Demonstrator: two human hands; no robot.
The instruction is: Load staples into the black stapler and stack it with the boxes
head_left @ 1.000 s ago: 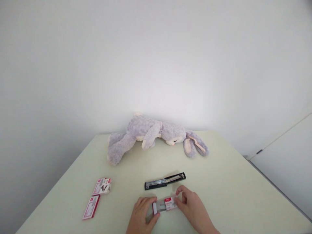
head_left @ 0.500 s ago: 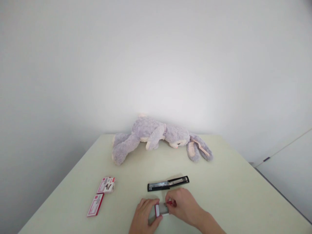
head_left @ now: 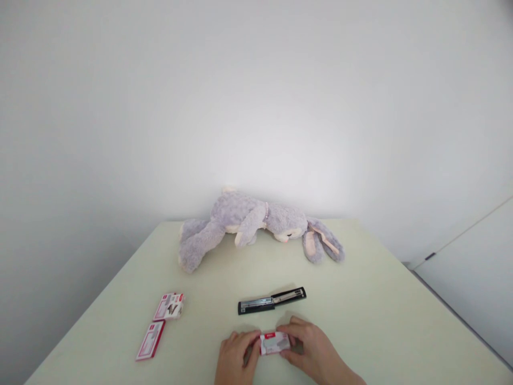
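A small red-and-white staple box lies near the table's front edge, printed face up. The thumb and fingers of my left hand pinch its left end. At the right end, my right hand grips the box between thumb and fingers. Just beyond both hands, a black stapler rests opened out flat, its metal rail showing. I cannot see what is inside the box.
Farther left lie a white-and-red box with a stapler-like picture and a flat red-edged box. A grey plush rabbit is stretched on its side along the back of the table, by the wall.
The box's open end now looks closed, with its printed face on top. My right fingers have moved from the red flap to grip the right end. The view has shifted slightly.
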